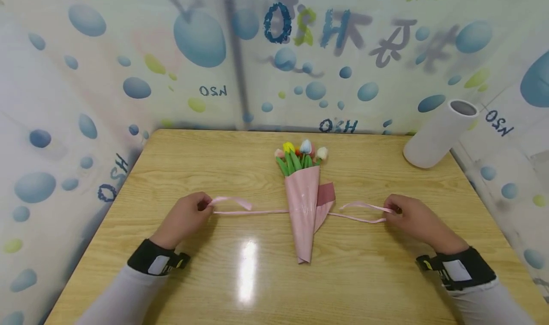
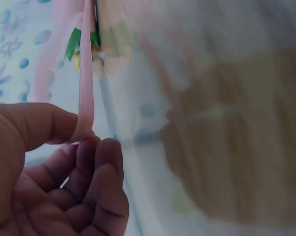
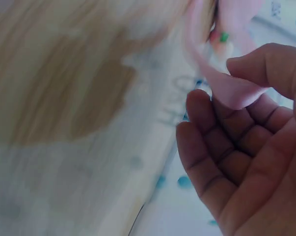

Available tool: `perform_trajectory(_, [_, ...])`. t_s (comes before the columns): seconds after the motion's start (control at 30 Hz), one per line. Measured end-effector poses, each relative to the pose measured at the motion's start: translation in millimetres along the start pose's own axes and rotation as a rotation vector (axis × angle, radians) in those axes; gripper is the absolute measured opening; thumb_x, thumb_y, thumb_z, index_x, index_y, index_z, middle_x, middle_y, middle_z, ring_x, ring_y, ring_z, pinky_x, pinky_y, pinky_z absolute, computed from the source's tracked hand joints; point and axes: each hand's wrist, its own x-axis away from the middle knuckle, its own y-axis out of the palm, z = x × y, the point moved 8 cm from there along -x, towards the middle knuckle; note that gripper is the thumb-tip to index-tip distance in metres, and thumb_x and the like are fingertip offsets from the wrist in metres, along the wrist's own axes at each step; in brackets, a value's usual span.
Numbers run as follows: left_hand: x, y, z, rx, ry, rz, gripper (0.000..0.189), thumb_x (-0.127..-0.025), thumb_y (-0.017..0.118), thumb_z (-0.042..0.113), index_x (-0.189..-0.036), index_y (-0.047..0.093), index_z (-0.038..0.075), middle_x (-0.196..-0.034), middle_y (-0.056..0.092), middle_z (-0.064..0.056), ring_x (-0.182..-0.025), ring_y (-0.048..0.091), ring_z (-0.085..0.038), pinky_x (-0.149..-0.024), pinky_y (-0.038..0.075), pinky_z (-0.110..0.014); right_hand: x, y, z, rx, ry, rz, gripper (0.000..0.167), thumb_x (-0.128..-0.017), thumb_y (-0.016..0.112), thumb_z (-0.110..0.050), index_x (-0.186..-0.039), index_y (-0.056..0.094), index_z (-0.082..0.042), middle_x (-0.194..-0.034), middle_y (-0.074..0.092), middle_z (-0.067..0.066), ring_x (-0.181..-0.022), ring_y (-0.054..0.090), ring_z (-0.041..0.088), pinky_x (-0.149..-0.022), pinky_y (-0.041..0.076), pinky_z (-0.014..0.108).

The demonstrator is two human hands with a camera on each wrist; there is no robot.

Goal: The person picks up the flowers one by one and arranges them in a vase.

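A bouquet (image 1: 302,206) of tulips in pink wrapping lies on the table, blossoms toward the far edge. Its tulip heads (image 1: 305,147) are yellow, pale blue, white and pinkish, above green leaves. A thin pink ribbon (image 1: 253,212) runs out from both sides of the wrapping. On the left, my left hand (image 1: 185,218) pinches one ribbon end between thumb and fingers, and a loose tail hangs from it. My right hand (image 1: 418,220) pinches the other end, also with a loose tail. In the right wrist view, the ribbon (image 3: 233,91) loops under the thumb across the fingers.
A white cylindrical vase (image 1: 439,134) stands at the table's far right corner. The wooden table (image 1: 206,163) reflects a bright light in front of the left hand. Behind it hangs a patterned curtain (image 1: 163,53) with blue and green spots, also enclosing both sides.
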Motion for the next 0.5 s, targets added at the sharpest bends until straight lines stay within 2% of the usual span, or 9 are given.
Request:
perform_trajectory(0.23, [3.3, -4.4, -16.1, -0.017, -0.117, -0.019, 0.011, -0.099, 0.061, 0.014, -0.094, 0.061, 0.004, -0.076, 0.053, -0.003, -0.067, 0.049, -0.018, -0.058, 0.037, -0.028, 12.1, 2, 27, 0.06, 0.045, -0.005, 0.011, -0.09, 0.077, -0.006, -0.093, 0.067, -0.009, -0.08, 0.063, -0.004, -0.072, 0.051, 0.007, -0.063, 0.045, 0.026])
perform_trajectory(0.37, [4.4, -3.0, -18.2, -0.035, -0.127, -0.045, 0.011, -0.096, 0.064, 0.014, -0.093, 0.059, 0.004, -0.076, 0.051, -0.003, -0.068, 0.048, -0.018, -0.059, 0.036, -0.029, 14.9, 1, 38, 0.059, 0.092, -0.017, 0.014, -0.091, 0.078, -0.01, -0.099, 0.068, -0.006, -0.084, 0.066, -0.001, -0.075, 0.056, 0.011, -0.064, 0.048, 0.029])
perform_trajectory(0.5, [5.1, -0.9, -16.3, -0.045, -0.108, -0.057, 0.016, -0.094, 0.069, 0.012, -0.091, 0.056, 0.004, -0.077, 0.051, -0.004, -0.07, 0.048, -0.02, -0.063, 0.036, -0.031, 16.3, 1, 45, 0.016, 0.132, -0.062, 0.025, -0.092, 0.078, -0.013, -0.11, 0.066, 0.0, -0.09, 0.067, 0.002, -0.082, 0.059, 0.014, -0.069, 0.053, 0.032])
